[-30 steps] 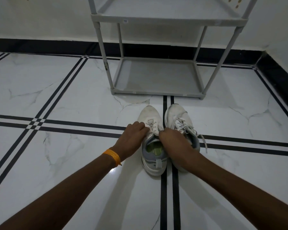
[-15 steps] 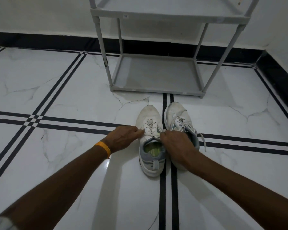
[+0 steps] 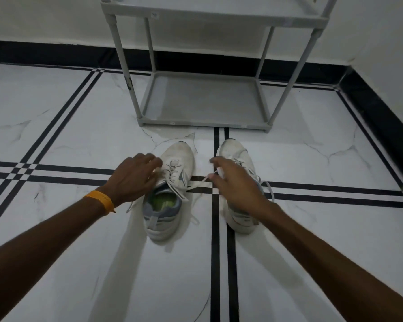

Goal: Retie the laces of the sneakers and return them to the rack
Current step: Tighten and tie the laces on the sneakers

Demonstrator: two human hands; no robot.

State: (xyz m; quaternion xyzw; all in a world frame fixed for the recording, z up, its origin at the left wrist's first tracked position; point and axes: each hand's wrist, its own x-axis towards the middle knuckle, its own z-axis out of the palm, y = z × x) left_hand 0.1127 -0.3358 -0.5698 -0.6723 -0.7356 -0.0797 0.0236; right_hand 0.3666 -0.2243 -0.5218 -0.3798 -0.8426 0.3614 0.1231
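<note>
A grey rack (image 3: 203, 101) is standing on the floor (image 3: 56, 126), two white sneakers (image 3: 170, 182) lying just before it. The right hand (image 3: 235, 182) is pinching a lace (image 3: 197, 185) taut; the left hand's (image 3: 130, 180) grip is lying apart beside the left shoe.

This looks like a room corner or entryway in a home. The floor (image 3: 56, 126) is glossy white marble-look tile crossed by paired black stripes, and a black skirting band (image 3: 44, 52) runs along the foot of plain white walls (image 3: 44, 17) that meet in a corner at 2 o'clock. A light grey tube-and-panel shoe rack (image 3: 203, 98) stands against the wall at 12 o'clock, its shelves bare. A pair of worn white sneakers (image 3: 179, 156) sits on the floor just in front of the rack, as in a household shoe spot.
</note>
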